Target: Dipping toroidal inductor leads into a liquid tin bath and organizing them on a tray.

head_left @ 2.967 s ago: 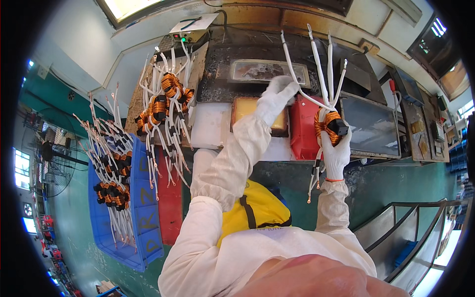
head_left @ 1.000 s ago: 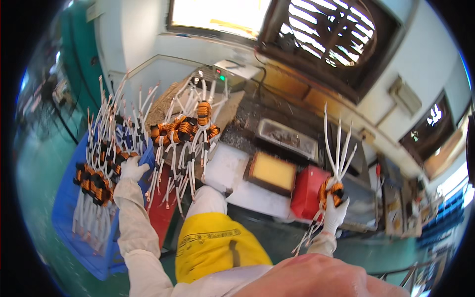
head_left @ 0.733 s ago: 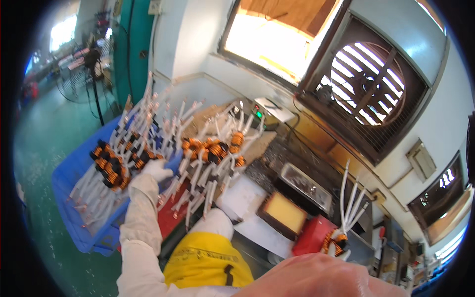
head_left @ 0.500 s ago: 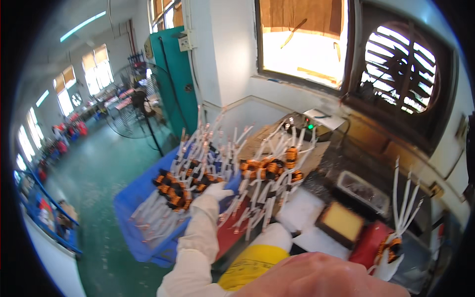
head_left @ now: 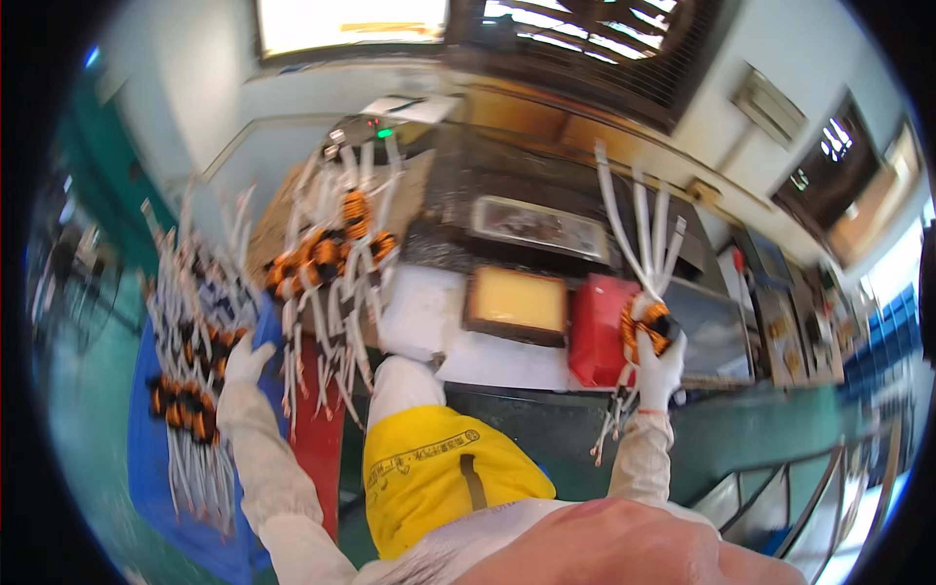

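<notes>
My right hand [head_left: 659, 366], in a white glove, grips an orange wound coil [head_left: 647, 322] with several long white sleeved leads that fan upward and hang below the wrist. My left hand [head_left: 246, 359], also gloved, reaches out to the left and touches a coil in the row of orange coils with white leads [head_left: 190, 390] lying in a blue tray [head_left: 146, 458]. Whether it grips one is blurred. A second bunch of the same coils [head_left: 330, 255] lies on a wooden board beyond it.
A yellow container [head_left: 439, 478] sits below me. On the bench stand a shallow pan of yellow liquid [head_left: 517, 302], a red box [head_left: 597, 331], a dark metal tray [head_left: 541, 226] and white pads [head_left: 419, 312]. A red tray [head_left: 317, 429] lies beside the blue one.
The view has swung from the room back to the bench. My left hand stays at the coils in the blue tray. My right hand still holds its coil up.
</notes>
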`<control>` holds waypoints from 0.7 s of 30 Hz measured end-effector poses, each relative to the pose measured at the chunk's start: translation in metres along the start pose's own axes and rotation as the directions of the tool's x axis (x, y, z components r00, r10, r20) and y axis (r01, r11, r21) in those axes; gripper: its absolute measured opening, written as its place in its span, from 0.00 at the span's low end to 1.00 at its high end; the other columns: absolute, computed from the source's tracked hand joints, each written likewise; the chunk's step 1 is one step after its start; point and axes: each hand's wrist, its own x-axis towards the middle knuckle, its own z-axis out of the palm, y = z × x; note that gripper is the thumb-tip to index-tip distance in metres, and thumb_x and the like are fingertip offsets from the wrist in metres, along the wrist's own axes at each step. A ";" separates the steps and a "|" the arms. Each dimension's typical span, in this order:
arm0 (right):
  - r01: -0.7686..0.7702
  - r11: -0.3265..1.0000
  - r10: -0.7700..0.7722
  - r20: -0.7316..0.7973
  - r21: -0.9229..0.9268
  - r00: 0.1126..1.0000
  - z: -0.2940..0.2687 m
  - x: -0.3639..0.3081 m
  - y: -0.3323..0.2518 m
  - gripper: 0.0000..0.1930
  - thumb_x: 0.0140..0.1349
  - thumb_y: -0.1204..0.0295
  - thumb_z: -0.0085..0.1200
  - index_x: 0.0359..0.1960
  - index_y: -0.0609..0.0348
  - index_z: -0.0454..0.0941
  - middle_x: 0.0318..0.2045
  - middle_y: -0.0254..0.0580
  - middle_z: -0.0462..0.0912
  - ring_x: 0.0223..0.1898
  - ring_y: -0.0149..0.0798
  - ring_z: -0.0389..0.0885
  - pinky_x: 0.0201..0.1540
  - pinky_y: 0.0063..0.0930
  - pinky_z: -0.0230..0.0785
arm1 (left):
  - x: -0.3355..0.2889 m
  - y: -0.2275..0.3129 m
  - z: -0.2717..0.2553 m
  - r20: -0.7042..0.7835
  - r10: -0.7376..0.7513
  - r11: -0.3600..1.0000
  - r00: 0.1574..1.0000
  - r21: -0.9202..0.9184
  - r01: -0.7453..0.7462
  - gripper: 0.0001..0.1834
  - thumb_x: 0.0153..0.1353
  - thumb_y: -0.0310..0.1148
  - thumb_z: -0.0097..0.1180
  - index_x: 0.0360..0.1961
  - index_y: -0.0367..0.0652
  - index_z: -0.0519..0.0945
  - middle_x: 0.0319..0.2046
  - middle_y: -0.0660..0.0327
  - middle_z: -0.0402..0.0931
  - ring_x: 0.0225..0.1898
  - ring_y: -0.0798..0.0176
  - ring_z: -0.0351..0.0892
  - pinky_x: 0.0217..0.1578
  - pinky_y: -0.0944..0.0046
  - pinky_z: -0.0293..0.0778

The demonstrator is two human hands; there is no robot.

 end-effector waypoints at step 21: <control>-0.032 0.999 0.033 -0.024 0.040 0.999 -0.011 0.007 0.009 0.29 0.57 0.64 0.68 0.58 0.62 0.72 0.47 0.50 0.82 0.48 0.45 0.81 0.55 0.36 0.70 | -0.016 0.063 0.024 0.042 -0.110 0.992 0.993 0.072 0.107 0.37 0.53 0.42 0.65 0.63 0.36 0.75 0.51 0.50 0.82 0.52 0.57 0.82 0.57 0.60 0.71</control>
